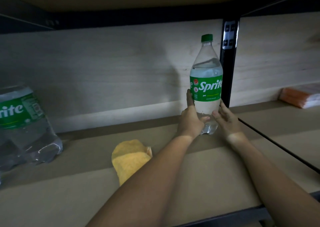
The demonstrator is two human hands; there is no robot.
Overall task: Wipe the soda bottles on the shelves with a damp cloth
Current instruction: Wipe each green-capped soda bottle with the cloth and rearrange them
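Observation:
A clear Sprite bottle [206,81] with a green cap and green label stands upright at the back of the brown shelf [86,188], beside a black upright post. My left hand [192,119] grips its lower part, fingers round the far left side and thumb across the front. My right hand [226,117] touches the bottle's right side with fairly straight fingers. A yellow cloth [129,159] lies crumpled on the shelf, left of my left forearm, in nobody's grasp. Another Sprite bottle [24,122] stands at the far left, cut off by the frame edge.
The black post [228,62] stands right behind the held bottle. An orange and white packet [301,96] lies on the neighbouring shelf section at the right. A dark shelf board hangs close overhead. The back wall is pale wood.

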